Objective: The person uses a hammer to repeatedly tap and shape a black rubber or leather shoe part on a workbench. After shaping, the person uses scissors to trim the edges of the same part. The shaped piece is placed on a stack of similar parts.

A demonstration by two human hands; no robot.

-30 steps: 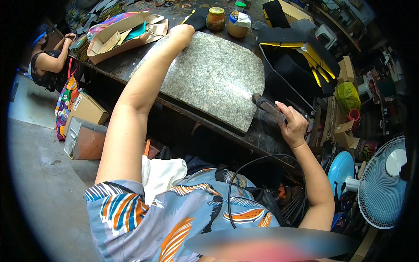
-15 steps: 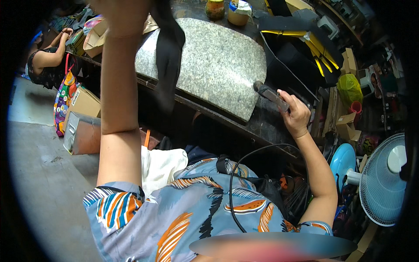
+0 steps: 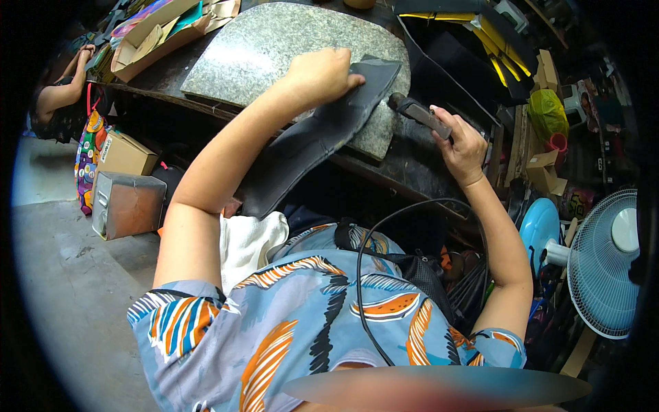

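Observation:
My left hand [image 3: 322,74] is closed on the edge of a long black sheet of leather-like material [image 3: 322,130]. One end of the sheet lies on the speckled grey stone slab [image 3: 240,51], and the rest hangs over the bench's front edge toward my lap. To the right, my right hand [image 3: 463,143] grips a dark hammer [image 3: 424,117], its rounded end toward the sheet's right end. The hammer is held just off the slab's right edge, apart from the sheet. Part of the hammer is hidden in my fingers.
Black pieces with yellow edges [image 3: 500,58] lie at the bench's right back. An open cardboard box [image 3: 147,44] stands at the left back. A blue-and-white fan [image 3: 604,264] is at my right. A metal tin [image 3: 129,206] stands at the left, and another person [image 3: 60,103] sits beyond it.
My left hand has come down from the upper left to the slab, bringing the black sheet onto it. My right hand still holds the hammer in nearly the same place.

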